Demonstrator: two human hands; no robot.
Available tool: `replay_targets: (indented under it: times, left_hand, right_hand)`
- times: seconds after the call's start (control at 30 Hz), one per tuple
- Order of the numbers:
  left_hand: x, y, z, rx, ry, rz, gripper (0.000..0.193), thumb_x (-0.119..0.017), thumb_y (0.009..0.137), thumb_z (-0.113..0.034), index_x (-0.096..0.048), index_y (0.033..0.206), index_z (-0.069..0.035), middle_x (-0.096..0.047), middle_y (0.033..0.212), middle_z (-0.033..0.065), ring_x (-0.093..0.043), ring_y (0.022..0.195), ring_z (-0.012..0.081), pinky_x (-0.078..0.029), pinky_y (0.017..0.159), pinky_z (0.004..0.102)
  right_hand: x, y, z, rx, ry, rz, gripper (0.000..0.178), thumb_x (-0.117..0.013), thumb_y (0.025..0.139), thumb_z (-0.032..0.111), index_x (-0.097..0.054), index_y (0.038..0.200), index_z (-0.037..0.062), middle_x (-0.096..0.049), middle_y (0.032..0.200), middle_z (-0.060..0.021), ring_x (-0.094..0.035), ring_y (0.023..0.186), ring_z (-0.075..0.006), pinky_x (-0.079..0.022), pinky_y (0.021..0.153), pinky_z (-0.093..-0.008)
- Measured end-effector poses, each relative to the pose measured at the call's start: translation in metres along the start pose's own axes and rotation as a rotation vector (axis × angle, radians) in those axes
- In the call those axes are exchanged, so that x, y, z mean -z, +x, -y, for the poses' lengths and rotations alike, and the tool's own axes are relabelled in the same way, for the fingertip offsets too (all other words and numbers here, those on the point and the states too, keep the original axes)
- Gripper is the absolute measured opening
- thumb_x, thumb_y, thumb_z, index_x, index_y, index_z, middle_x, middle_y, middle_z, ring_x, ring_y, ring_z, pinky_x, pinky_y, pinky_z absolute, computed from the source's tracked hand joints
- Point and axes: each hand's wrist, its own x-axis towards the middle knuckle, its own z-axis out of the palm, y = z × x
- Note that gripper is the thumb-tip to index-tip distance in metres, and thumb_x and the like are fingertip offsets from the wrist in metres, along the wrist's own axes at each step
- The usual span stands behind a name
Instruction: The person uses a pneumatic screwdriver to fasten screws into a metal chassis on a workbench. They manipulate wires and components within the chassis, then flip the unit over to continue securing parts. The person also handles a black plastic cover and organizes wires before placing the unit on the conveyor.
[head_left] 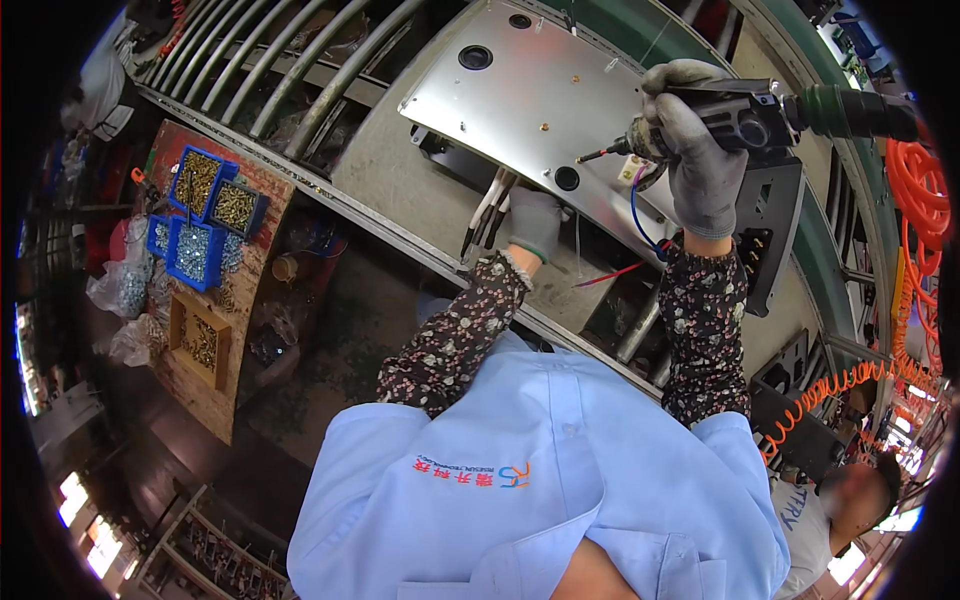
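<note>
My right hand [700,165], in a grey glove, is wrapped round a black power screwdriver [740,118]. Its thin bit [603,153] points left, over the silver metal panel [520,95] near a round black-rimmed hole [567,178]. Small brass-coloured screws sit on the panel, and whether the bit touches it I cannot tell. My left hand [537,222], also gloved, reaches under the panel's near edge, so its fingers are hidden. Beside it hang white and black leads [487,214]. Blue and red wires with a pale connector [634,170] lie close to my right hand.
At left, a worn wooden board [225,330] carries blue bins [193,252] of screws and a wooden box [198,340] of brass-coloured pieces. Metal rollers [345,75] stand beyond. Coiled orange hoses [918,200] hang at right. Another person [815,515] is at lower right.
</note>
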Motion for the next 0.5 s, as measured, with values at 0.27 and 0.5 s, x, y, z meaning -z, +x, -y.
replay_targets:
  times: [0.27,0.5]
  left_hand:
    - [-0.004,0.0,0.0,-0.068,0.029,-0.103,0.015,-0.059,0.062,-0.018,-0.059,0.075,-0.011,-0.06,0.077,0.0093,-0.057,0.072,0.0217,-0.042,0.058,0.0366]
    - [0.003,0.008,0.004,0.028,-0.157,0.035,0.033,-0.06,0.06,-0.013,-0.058,0.093,-0.009,-0.059,0.091,0.0101,-0.055,0.084,0.0274,-0.043,0.076,0.0361]
  right_hand:
    - [0.003,-0.006,-0.004,0.006,-0.032,0.033,0.019,-0.054,0.073,0.001,-0.052,0.091,-0.0018,-0.056,0.081,-0.0076,-0.05,0.056,-0.0079,-0.041,0.049,-0.0205]
    - [0.0,-0.003,-0.007,0.138,-0.177,0.112,0.02,-0.054,0.071,-0.001,-0.052,0.091,-0.002,-0.057,0.082,-0.0088,-0.049,0.055,-0.0077,-0.041,0.05,-0.0199]
